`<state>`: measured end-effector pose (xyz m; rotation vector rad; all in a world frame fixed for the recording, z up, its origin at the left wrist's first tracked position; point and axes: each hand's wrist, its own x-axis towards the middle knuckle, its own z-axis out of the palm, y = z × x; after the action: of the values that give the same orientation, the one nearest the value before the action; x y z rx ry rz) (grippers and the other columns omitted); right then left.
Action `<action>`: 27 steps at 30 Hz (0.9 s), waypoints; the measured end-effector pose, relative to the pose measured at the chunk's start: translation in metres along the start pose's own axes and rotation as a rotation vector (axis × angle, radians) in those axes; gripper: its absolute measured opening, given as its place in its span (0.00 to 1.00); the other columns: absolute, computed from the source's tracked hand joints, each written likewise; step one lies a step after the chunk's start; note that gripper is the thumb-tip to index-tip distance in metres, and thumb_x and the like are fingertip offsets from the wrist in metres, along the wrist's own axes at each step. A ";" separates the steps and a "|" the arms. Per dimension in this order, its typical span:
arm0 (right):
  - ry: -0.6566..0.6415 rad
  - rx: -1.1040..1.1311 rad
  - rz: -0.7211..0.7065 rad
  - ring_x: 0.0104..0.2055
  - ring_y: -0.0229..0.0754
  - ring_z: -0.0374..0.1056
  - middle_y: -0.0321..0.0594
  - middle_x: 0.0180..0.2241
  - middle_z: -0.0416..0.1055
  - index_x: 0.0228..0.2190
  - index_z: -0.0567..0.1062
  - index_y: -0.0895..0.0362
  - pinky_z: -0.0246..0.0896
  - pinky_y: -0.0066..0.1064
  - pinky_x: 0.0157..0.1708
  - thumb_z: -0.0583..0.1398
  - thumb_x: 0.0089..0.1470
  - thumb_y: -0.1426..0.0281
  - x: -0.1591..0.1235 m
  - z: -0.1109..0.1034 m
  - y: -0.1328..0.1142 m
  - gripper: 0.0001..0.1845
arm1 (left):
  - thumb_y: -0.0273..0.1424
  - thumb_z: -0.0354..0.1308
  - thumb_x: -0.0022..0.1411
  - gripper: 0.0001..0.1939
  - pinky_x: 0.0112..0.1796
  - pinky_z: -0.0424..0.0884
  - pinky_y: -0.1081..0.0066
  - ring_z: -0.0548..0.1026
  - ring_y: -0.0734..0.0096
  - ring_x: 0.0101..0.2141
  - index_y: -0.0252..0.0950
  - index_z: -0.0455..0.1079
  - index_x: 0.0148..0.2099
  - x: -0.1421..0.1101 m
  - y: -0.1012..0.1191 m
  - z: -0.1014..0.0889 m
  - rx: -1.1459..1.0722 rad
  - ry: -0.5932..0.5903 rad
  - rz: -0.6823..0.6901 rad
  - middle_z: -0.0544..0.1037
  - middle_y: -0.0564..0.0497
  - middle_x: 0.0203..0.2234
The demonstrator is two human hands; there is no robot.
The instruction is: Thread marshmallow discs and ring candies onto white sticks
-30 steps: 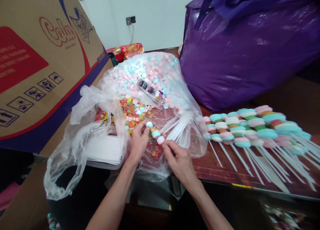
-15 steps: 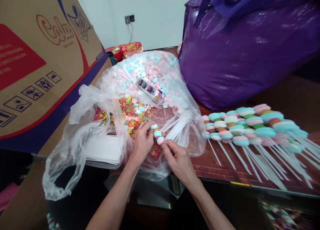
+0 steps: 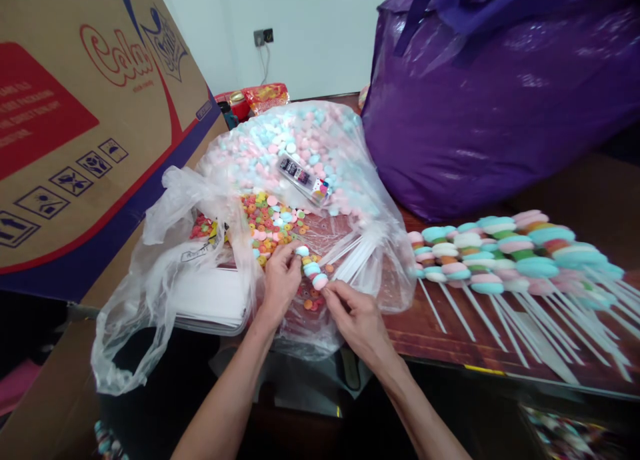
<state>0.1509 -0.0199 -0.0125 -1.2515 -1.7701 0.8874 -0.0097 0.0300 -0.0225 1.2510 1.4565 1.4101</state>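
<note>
Between our two hands, just above the clear plastic, we held a candy stack [image 3: 314, 271] of blue, white, pink and yellow pieces, tilted with its pink end toward our right hand [image 3: 357, 313]. The grip of that hand was pinched closed at the pink end. Our left hand [image 3: 283, 278] had its grip closed at the upper end, beside a white and blue piece; its fingertips were partly hidden, so it seemed to pinch the stack there, though we could not see the contact fully.

Right below and beyond the stack we had loose ring sweets [image 3: 270, 223], mixed with a few pastel pieces, and to the right of them a fan of white sticks [image 3: 353, 257]. Farther back lay a big clear bag [image 3: 295, 137] full of pink, blue and white candies, with a small clear case [image 3: 303, 179] on top. Near our left forearm we saw a thin plastic bag [image 3: 123, 333] partly over a tray of white sheets [image 3: 213, 297].

On the right side of the counter [image 3: 406, 327], many candy skewers [image 3: 500, 250] lay together, their sticks pointing toward us. Behind them stood a large purple bag [image 3: 490, 107], and on our left a printed carton [image 3: 85, 147] leaned. A red packet [image 3: 267, 99] lay at the back, near the wall.
</note>
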 end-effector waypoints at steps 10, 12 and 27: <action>0.078 -0.052 0.018 0.22 0.35 0.59 0.31 0.20 0.63 0.27 0.72 0.56 0.53 0.25 0.24 0.54 0.64 0.63 0.000 0.002 0.001 0.16 | 0.22 0.53 0.62 0.17 0.44 0.70 0.68 0.75 0.65 0.40 0.39 0.78 0.48 -0.008 0.018 0.001 0.251 -0.057 0.215 0.77 0.47 0.37; 0.091 -0.066 0.011 0.21 0.35 0.58 0.31 0.20 0.62 0.26 0.71 0.55 0.52 0.25 0.23 0.54 0.64 0.63 0.000 0.002 0.000 0.16 | 0.22 0.53 0.62 0.17 0.43 0.69 0.68 0.75 0.65 0.40 0.39 0.79 0.48 -0.010 0.021 0.002 0.270 -0.064 0.224 0.77 0.47 0.37; 0.175 -0.016 0.034 0.25 0.37 0.64 0.35 0.23 0.70 0.30 0.76 0.57 0.57 0.26 0.27 0.53 0.64 0.65 0.002 0.002 -0.002 0.16 | 0.33 0.56 0.65 0.13 0.47 0.71 0.67 0.76 0.66 0.43 0.37 0.75 0.50 -0.018 0.020 0.009 -0.006 -0.117 0.050 0.79 0.47 0.43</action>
<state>0.1476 -0.0186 -0.0117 -1.3310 -1.6246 0.7600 0.0065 0.0134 -0.0064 1.3512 1.3504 1.3491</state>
